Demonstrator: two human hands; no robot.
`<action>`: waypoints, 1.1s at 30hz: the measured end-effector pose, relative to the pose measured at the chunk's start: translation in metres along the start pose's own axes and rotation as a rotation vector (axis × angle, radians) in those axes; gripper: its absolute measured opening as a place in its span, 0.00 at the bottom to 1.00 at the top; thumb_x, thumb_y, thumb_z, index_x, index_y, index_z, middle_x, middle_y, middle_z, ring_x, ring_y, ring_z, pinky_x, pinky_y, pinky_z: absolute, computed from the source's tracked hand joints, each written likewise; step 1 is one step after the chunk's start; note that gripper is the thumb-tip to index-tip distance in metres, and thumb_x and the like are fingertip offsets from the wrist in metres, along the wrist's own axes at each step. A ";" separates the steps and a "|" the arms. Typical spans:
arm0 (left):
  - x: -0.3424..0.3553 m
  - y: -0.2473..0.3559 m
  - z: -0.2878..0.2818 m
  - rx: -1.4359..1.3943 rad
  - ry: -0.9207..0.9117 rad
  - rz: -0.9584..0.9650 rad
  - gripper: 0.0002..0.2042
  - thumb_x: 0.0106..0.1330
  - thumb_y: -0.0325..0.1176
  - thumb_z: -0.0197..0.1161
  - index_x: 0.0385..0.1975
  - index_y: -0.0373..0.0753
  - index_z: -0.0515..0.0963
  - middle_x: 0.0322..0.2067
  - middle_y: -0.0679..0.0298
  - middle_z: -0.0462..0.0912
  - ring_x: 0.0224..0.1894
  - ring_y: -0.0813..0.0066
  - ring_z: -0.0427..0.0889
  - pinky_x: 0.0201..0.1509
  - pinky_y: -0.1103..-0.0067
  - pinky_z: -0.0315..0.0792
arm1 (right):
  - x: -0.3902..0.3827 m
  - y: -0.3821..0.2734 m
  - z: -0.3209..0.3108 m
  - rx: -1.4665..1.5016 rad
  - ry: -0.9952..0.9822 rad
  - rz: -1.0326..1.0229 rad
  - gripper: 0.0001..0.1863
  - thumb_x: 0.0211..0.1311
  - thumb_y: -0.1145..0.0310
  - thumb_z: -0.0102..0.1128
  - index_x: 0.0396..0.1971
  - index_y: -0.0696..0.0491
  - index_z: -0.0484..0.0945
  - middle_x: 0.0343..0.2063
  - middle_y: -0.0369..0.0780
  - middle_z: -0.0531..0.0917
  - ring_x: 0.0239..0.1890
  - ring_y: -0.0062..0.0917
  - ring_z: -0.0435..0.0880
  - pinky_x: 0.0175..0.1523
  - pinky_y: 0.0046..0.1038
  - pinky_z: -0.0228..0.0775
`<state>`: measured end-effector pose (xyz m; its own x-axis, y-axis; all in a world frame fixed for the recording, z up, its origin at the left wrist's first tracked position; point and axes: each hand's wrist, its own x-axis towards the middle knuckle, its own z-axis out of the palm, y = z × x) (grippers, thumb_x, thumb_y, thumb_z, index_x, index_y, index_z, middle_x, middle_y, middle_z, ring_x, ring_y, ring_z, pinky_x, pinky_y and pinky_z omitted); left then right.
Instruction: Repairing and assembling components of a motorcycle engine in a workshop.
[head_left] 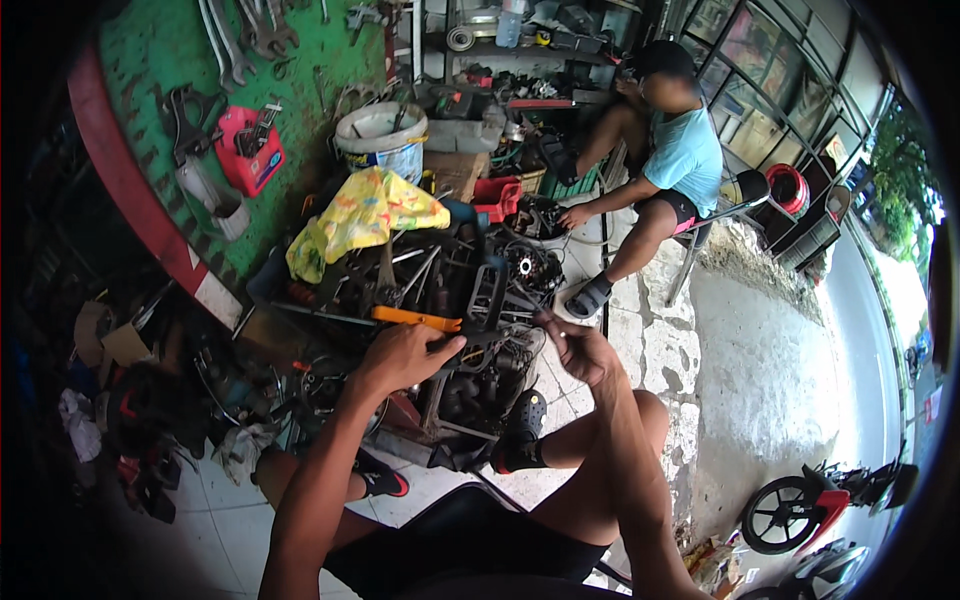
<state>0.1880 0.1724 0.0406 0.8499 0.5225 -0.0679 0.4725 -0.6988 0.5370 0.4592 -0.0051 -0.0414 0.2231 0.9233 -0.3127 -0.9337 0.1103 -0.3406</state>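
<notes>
My left hand (405, 355) is closed on a dark part (480, 336) low over a crowded pile of greasy parts, just below an orange plastic-looking piece (410, 318). My right hand (585, 350), to its right, has its fingers curled on a dark, thin tool (540, 318); exactly what it is cannot be made out. Around them lie metal rods and tools (405, 280), a yellow patterned cloth (365, 215) draped over the pile behind, and a tray of dark engine parts (480, 390) beneath, between my legs.
A person (680, 160) in a light blue shirt sits at the upper right, hands at dark parts. A green tool board (165, 60), white bucket (380, 135), red bin (495, 195) and cluttered shelves (525, 55) stand behind. A motorbike (810, 505) is at the lower right.
</notes>
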 end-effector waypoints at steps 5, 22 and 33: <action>0.001 0.000 -0.011 0.027 -0.061 -0.041 0.27 0.65 0.60 0.57 0.32 0.38 0.86 0.20 0.51 0.81 0.27 0.54 0.84 0.33 0.64 0.74 | -0.030 0.017 0.049 -0.526 -0.123 0.047 0.25 0.66 0.78 0.54 0.63 0.58 0.66 0.46 0.40 0.82 0.39 0.21 0.81 0.47 0.23 0.78; -0.001 -0.020 0.014 0.056 0.232 0.085 0.25 0.63 0.58 0.60 0.27 0.37 0.87 0.19 0.53 0.82 0.29 0.54 0.83 0.42 0.65 0.77 | -0.044 0.051 0.073 -1.512 0.206 -0.493 0.12 0.64 0.67 0.67 0.38 0.62 0.83 0.24 0.35 0.84 0.27 0.13 0.77 0.34 0.18 0.69; -0.005 -0.024 0.019 0.049 0.286 0.086 0.25 0.63 0.57 0.61 0.29 0.36 0.87 0.17 0.53 0.82 0.27 0.56 0.84 0.42 0.66 0.78 | -0.042 0.048 0.073 -1.697 0.326 -0.476 0.12 0.64 0.67 0.66 0.41 0.59 0.84 0.29 0.41 0.88 0.31 0.16 0.83 0.40 0.19 0.73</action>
<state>0.1772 0.1773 0.0120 0.7905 0.5717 0.2196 0.4180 -0.7657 0.4888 0.3845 -0.0121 0.0203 0.5972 0.8021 0.0015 0.4536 -0.3361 -0.8254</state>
